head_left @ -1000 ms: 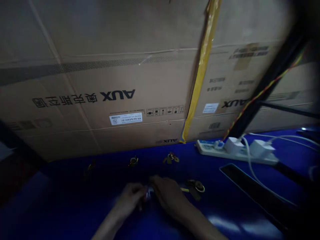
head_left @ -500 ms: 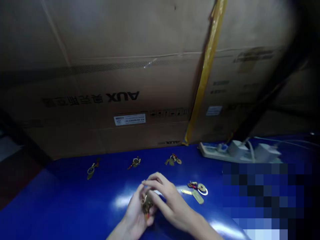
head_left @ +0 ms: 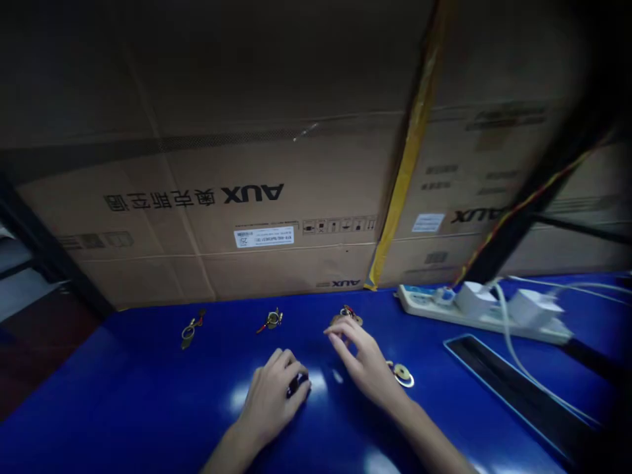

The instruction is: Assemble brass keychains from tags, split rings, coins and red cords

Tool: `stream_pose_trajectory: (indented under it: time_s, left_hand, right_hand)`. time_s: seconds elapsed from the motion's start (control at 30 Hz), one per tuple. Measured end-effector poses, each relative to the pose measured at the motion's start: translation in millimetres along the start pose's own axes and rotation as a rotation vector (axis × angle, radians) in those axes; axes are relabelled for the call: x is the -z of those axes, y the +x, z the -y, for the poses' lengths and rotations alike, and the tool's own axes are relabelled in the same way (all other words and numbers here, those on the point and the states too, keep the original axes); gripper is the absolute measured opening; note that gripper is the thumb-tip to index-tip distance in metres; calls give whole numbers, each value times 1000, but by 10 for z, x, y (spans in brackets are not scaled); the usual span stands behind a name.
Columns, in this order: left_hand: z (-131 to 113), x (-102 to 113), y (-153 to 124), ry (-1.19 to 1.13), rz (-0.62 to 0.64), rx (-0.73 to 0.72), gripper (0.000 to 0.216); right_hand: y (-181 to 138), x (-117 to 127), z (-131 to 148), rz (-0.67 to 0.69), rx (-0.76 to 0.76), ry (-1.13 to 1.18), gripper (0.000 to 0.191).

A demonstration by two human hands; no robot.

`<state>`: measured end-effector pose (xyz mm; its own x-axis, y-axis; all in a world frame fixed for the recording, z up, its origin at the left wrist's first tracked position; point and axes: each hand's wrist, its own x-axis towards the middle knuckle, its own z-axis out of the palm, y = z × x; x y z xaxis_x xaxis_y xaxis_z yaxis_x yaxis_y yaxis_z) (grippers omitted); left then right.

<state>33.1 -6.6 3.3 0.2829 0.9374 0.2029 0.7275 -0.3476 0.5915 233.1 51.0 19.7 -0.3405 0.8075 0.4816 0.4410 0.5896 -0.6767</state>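
Note:
My left hand [head_left: 271,398] rests low over the blue table, palm down with its fingers curled; a dark gap shows between thumb and fingers, and what lies under the palm is hidden. My right hand [head_left: 368,365] reaches forward, thumb and fingers slightly apart, its fingertips just in front of a keychain [head_left: 353,315] with a ring and red cord that they partly cover. Beside that hand's wrist lies another brass keychain [head_left: 402,374], partly hidden by the arm. Farther left are a keychain with a red cord [head_left: 271,320] and one more keychain [head_left: 188,331].
Large cardboard boxes [head_left: 197,263] stand along the back edge of the blue table [head_left: 148,408]. A white power strip [head_left: 415,303] with plugs and cables sits at the back right. A phone-like dark slab [head_left: 513,395] lies in front of it. Dark posts rise at both sides.
My hands have parted from around the brass keychain. The left one has turned palm down, and the right one has moved forward and right. The view has shifted slightly.

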Motion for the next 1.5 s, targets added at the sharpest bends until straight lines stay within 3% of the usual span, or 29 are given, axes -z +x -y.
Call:
stream_pose_trajectory:
  time_s: [0.1,0.2,0.3,0.43,0.67,0.77,0.9,1.0,1.1,1.37,1.5]
  left_hand:
    - [45,152,-44,7,144,-94,37]
    - [166,336,-112,-9,167,-97,52]
    - [302,439,-184,47,126,-33,44]
    - [374,378,-212,122,117,-42,20]
    - [325,335,-86,256,51,-170,19]
    - [327,425,-11,400,-34,-230,33]
    - [354,480,76,491,-11,-279,65]
    - [411,443,93,487,20,-238,91]
    - [489,377,65,495,-17,-143,93]
    - [569,194,-39,493,-133,-8,92]
    - [460,171,-36,354,-142,-6,93]
  right_hand:
    - [-20,-22,-16,71,0,-34,21]
    - [-61,-52,2,193,11,-88,21]
    - [-117,-107,43,336,61,-189,17]
    - [-158,-184,107,429,115,-303,20]
    - [-84,-214,177,443,175,-431,21]
    - [-32,-230,193,435,231,-461,24]
    - [34,-209,197,517,229,-430,34]
    - [57,-157,187,572,199,-396,68]
    - [48,-132,162,560,175,-391,96]
    - [-4,-224,-34,468,67,-443,98]
    - [-15,-230,-27,404,30,-276,102]
